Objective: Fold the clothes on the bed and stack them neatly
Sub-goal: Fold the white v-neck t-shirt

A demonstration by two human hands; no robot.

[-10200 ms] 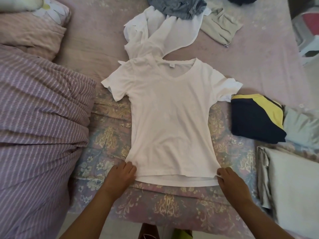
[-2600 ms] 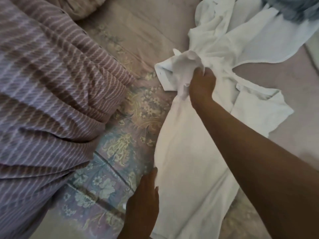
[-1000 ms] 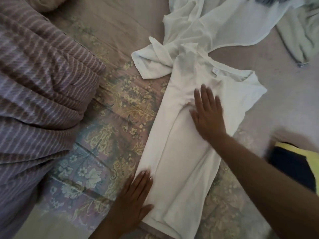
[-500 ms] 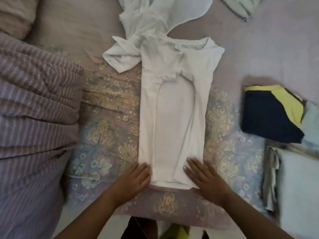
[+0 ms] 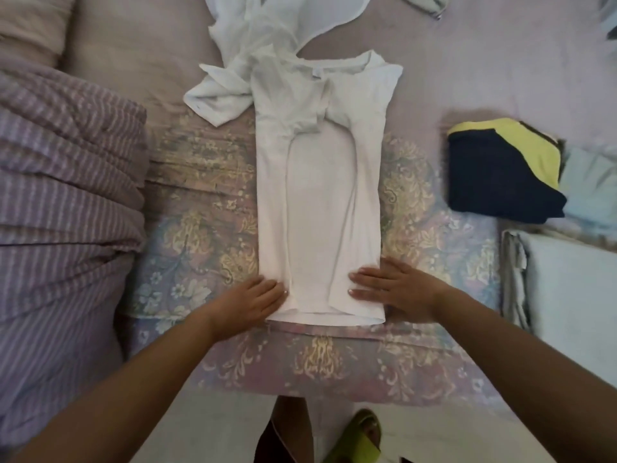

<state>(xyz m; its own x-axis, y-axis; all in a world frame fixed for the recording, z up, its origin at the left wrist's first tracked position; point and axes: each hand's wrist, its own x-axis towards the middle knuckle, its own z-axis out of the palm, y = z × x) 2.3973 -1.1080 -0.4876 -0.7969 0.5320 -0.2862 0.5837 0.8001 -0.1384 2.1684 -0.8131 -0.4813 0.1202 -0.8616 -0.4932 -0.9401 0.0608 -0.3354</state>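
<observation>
A white T-shirt (image 5: 319, 202) lies flat on the bed as a long narrow strip, both sides and sleeves folded inward. My left hand (image 5: 248, 302) rests flat with straight fingers at the strip's lower left corner. My right hand (image 5: 397, 290) lies flat on the lower right corner near the hem. A loose white garment (image 5: 267, 35) lies crumpled just beyond the collar, its sleeve touching the shirt's upper left. A folded navy and yellow garment (image 5: 500, 172) sits to the right.
A striped purple duvet (image 5: 63, 202) is bunched on the left. Folded pale cloth (image 5: 567, 295) and a light blue item (image 5: 591, 185) lie at the right edge. The floral bedspread (image 5: 200, 208) ends at the bed's near edge; my foot in a green slipper (image 5: 359, 439) stands below.
Since ten seconds ago both sides of the spread T-shirt were folded inward. In the last half second my hands stayed at the hem, the right one sliding slightly outward to the corner.
</observation>
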